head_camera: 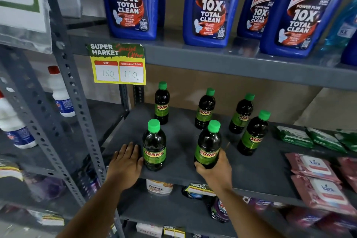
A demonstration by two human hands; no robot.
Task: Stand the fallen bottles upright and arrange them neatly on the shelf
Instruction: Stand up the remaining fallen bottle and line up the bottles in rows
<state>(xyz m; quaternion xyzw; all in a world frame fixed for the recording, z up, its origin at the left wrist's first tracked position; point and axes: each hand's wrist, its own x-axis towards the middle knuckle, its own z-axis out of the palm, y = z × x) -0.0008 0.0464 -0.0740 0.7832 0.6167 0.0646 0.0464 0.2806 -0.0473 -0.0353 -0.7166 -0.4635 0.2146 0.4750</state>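
Observation:
Several dark Sunny bottles with green caps and green labels stand upright on the grey middle shelf (179,137). My right hand (214,172) grips the lower part of the front right bottle (208,145), which leans slightly. My left hand (126,162) lies flat on the shelf with fingers apart, touching the side of the front left bottle (154,149). Three bottles stand at the back (161,104) (204,111) (241,116). Another one (254,135) stands to the right, a little forward of them.
Blue Harpic bottles (208,11) fill the shelf above, with a yellow price tag (118,64) hanging from its edge. Green packets (295,136) and pink wipe packs (316,179) lie on the shelf's right part. White bottles (59,92) stand on the neighbouring rack at left.

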